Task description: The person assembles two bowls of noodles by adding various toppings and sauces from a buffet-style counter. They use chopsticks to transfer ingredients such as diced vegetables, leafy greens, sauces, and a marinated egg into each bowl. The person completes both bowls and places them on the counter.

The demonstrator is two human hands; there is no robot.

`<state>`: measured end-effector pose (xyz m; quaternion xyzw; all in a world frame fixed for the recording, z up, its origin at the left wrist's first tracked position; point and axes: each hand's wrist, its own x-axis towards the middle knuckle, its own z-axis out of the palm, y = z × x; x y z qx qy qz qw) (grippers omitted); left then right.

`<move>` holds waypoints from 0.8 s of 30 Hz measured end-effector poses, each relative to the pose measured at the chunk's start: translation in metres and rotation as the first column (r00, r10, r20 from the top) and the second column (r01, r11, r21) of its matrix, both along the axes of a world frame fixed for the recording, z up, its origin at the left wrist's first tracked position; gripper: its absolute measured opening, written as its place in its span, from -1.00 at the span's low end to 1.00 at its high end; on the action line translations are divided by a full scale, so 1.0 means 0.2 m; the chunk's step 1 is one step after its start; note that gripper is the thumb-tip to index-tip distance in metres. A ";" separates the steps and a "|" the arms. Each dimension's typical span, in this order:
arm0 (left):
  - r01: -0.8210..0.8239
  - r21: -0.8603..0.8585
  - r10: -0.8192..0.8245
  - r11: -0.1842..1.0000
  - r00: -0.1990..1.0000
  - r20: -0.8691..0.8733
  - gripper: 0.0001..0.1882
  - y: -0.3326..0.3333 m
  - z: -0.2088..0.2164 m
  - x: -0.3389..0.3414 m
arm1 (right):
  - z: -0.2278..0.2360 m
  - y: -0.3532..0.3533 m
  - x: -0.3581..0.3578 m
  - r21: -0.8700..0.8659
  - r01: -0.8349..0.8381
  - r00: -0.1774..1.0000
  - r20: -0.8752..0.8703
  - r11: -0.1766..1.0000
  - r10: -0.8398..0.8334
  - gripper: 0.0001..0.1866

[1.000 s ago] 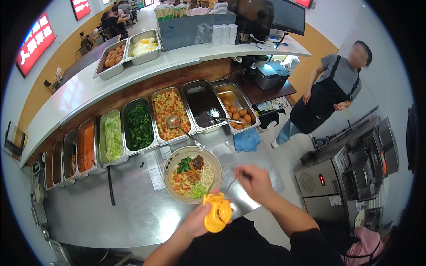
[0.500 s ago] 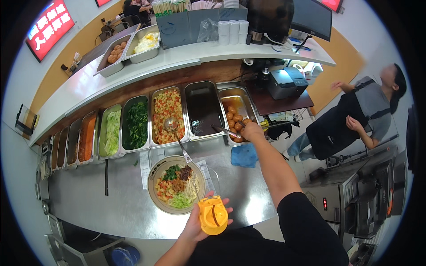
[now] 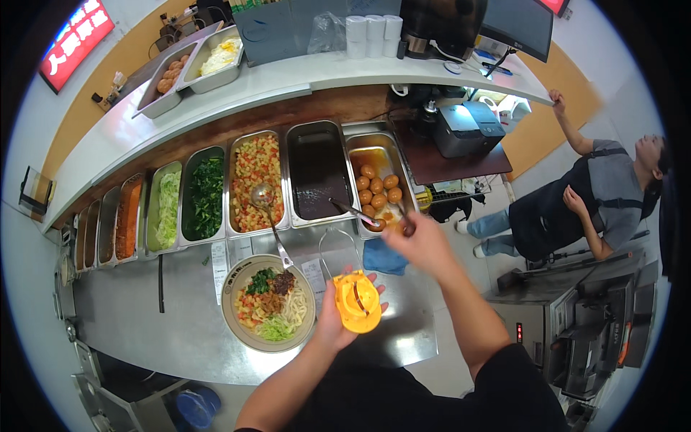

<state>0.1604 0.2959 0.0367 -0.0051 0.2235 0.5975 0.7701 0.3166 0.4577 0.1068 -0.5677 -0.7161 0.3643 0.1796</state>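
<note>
Resting in my left hand (image 3: 335,317) is a yellow egg slicer (image 3: 358,306), its wire frame (image 3: 338,250) raised toward the food trays. My right hand (image 3: 426,248), smeared by motion, is over the near edge of the egg tray (image 3: 414,194), with a brown egg (image 3: 409,227) at its fingers. Several brown eggs (image 3: 376,189) sit in that tray's dark liquid. Metal tongs (image 3: 363,216) lean across its near left rim. Left of the slicer stands a bowl (image 3: 232,317) of noodles with chopped greens, diced vegetables, minced topping and shredded cucumber.
Left of the eggs come a tray of dark broth (image 3: 317,169), diced vegetables (image 3: 257,165) with a ladle (image 3: 277,227), greens and shreds. A blue cloth (image 3: 385,257) lies on the steel counter (image 3: 173,338). Another person (image 3: 576,201) stands at the right beyond a printer (image 3: 468,131).
My right hand has drawn back from among the eggs toward me, bringing an egg. The slicer has shifted slightly right and up. The other person has raised a hand to the upper counter.
</note>
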 end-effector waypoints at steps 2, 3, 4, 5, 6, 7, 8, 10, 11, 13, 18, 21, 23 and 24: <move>-0.024 -0.001 0.024 1.000 1.000 -0.012 -0.37 0.06 -0.05 0.02 | 0.09 -0.24 -0.04 0.072 -0.077 0.997 -0.016 0.994 0.079 -0.55; -0.025 0.002 0.025 1.000 0.999 -0.030 -0.36 0.09 -0.07 0.04 | 0.10 -0.33 -0.06 0.161 -0.101 0.994 0.060 0.982 0.092 -0.56; -0.021 0.007 0.021 1.000 0.999 -0.048 -0.36 0.12 -0.07 0.07 | 0.10 -0.39 -0.07 0.217 -0.110 0.990 0.107 0.970 0.088 -0.55; -0.027 0.008 0.027 1.000 0.997 -0.074 -0.36 0.14 -0.06 0.08 | 0.10 -0.42 -0.08 0.268 -0.130 0.985 0.145 0.955 0.093 -0.54; -0.033 0.003 0.034 0.999 0.996 -0.087 -0.34 0.15 -0.05 0.09 | 0.11 -0.43 -0.06 0.210 -0.193 0.965 0.220 0.958 0.146 -0.50; 0.000 0.023 0.001 1.000 0.999 -0.050 -0.35 0.15 -0.05 0.08 | 0.11 -0.42 -0.06 0.244 -0.156 0.980 0.160 0.957 0.119 -0.50; 0.031 0.043 -0.030 0.999 0.999 -0.013 -0.35 0.14 -0.06 0.07 | 0.09 -0.39 -0.04 0.274 -0.118 0.991 0.098 0.954 0.095 -0.50; 0.079 -0.020 -0.077 0.997 0.994 0.081 -0.33 0.12 -0.09 0.04 | 0.08 -0.29 -0.05 0.284 -0.028 0.998 -0.038 0.958 0.041 -0.46; 0.119 0.004 -0.119 0.993 0.986 0.113 -0.33 0.11 -0.09 0.04 | 0.05 -0.20 -0.06 0.355 0.010 0.998 -0.061 0.935 0.013 -0.44; 0.205 0.062 -0.213 0.977 0.962 0.171 -0.32 0.10 -0.06 0.05 | 0.02 -0.02 -0.06 0.251 -0.076 0.985 -0.133 0.965 0.112 -0.50; 0.214 0.070 -0.224 0.974 0.958 0.181 -0.31 0.08 -0.09 0.07 | -0.05 0.07 -0.05 -0.036 -0.283 0.866 -0.439 0.959 0.239 -0.71; 0.066 -0.060 -0.057 0.996 0.988 0.141 -0.30 0.07 -0.11 0.06 | 0.07 -0.09 -0.01 0.252 -0.428 0.835 -0.258 0.868 0.487 -0.78; -0.038 -0.165 0.057 0.986 0.992 0.112 -0.29 0.11 -0.10 0.07 | 0.03 -0.26 0.06 0.458 -0.496 0.792 -0.109 0.738 0.600 -0.70; -0.040 -0.151 0.056 0.988 0.993 0.105 -0.30 0.12 -0.10 0.08 | 0.02 -0.35 0.08 0.496 -0.511 0.797 -0.032 0.702 0.603 -0.68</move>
